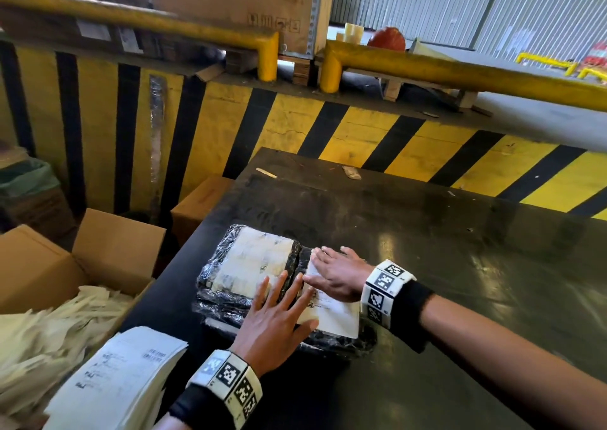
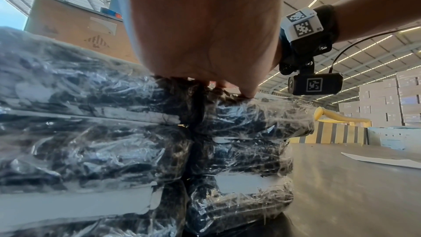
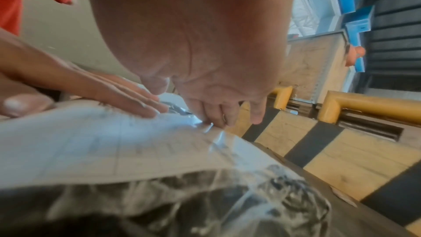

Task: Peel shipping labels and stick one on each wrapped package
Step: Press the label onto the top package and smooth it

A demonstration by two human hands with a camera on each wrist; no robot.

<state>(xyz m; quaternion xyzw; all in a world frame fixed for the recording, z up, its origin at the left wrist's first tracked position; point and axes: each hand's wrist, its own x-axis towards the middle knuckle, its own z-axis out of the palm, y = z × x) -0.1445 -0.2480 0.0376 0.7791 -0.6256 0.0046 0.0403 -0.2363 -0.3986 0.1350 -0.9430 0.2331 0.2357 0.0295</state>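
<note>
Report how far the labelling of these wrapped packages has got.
Done: the left top package already wears a label. In hand: left hand and right hand both press flat on the fresh label atop the right top package, smoothing it. Left: a stack of unpeeled label sheets waits at the table's near corner; whether more packages need labels cannot be told.

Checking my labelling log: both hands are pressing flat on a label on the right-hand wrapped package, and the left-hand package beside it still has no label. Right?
Not quite. The left-hand package already carries a label, as the head view shows. The rest holds: left hand and right hand press flat on the label on the right-hand package.
</note>
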